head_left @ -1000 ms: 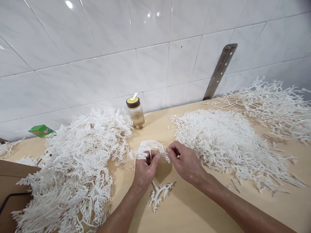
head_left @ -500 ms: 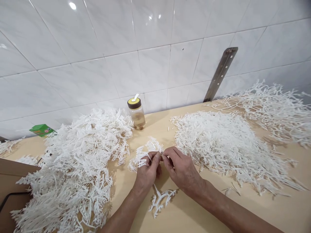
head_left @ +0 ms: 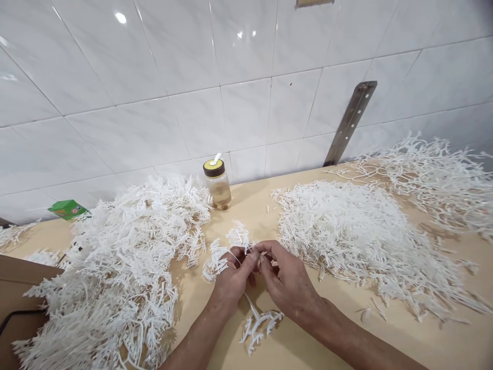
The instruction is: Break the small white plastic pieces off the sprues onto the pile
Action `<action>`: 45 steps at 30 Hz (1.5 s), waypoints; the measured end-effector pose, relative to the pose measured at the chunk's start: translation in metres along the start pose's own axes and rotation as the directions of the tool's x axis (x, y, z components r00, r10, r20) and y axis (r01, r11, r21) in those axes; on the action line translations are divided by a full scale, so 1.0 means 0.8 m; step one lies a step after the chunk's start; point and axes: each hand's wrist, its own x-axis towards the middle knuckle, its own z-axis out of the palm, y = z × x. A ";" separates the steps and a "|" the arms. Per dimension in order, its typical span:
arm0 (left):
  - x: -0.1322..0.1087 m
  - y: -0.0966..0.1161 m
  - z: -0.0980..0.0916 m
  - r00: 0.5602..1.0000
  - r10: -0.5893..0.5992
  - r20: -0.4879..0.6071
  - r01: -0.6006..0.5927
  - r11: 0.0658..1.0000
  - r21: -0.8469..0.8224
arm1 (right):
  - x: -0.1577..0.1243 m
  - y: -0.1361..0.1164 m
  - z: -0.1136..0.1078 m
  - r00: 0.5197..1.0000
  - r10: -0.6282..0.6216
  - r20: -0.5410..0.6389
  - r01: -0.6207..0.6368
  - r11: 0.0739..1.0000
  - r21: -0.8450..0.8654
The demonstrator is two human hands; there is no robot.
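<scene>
Between my hands is a white branching plastic stem [head_left: 260,325], its bare forked end hanging down toward me over the table. Feathery white tufts [head_left: 215,261] stick out past the fingers on the far left side of it. My left hand [head_left: 234,275] is closed around the stem, thumb pressed on top. My right hand [head_left: 284,275] pinches at the same spot, its fingertips touching those of the left. Whatever small piece lies between the right fingertips is hidden. A large heap of tufted white branches [head_left: 127,257] lies left of my hands, and a pile of short white sprigs [head_left: 346,231] lies to the right.
Bare forked white stems [head_left: 442,180] are heaped at the far right. A jar with a yellow and black lid [head_left: 217,187] stands near the tiled wall [head_left: 246,118]. A metal bracket [head_left: 350,123] leans there. A green carton [head_left: 67,209] and a cardboard box [head_left: 23,288] are at left.
The view has tilted up slightly, so everything sits a little lower. My right fingers have curled in closer at the stem, and the tufts on the left have shifted a little.
</scene>
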 end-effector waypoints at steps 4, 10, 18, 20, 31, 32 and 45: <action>0.005 0.003 0.001 1.000 -0.007 0.028 0.004 0.994 0.113 | 0.002 -0.007 -0.002 0.948 0.298 0.108 -0.317 0.898 0.304; 0.008 0.006 -0.003 1.000 -0.020 0.018 0.017 0.981 0.192 | 0.017 -0.004 -0.014 0.924 0.374 0.073 -0.368 0.826 0.427; 0.007 0.005 -0.004 0.997 -0.007 0.078 0.000 0.996 0.094 | 0.026 0.002 -0.038 0.979 0.195 0.063 -0.191 0.980 -0.060; 0.009 0.003 -0.004 0.998 -0.026 0.056 0.021 0.996 0.090 | 0.022 0.001 -0.037 0.994 0.079 0.078 -0.065 0.983 -0.169; 0.010 0.003 -0.003 1.000 -0.007 0.012 0.006 0.996 0.085 | 0.013 0.006 -0.021 0.992 0.022 0.122 0.015 0.955 -0.296; 0.010 0.002 -0.003 1.000 -0.007 0.010 0.006 0.996 0.085 | 0.014 0.005 -0.021 0.993 0.028 0.111 0.004 0.959 -0.282; 0.011 0.007 -0.008 0.997 -0.034 0.073 0.036 0.999 -0.030 | 0.024 0.015 -0.024 0.874 0.423 0.240 -0.478 0.837 0.266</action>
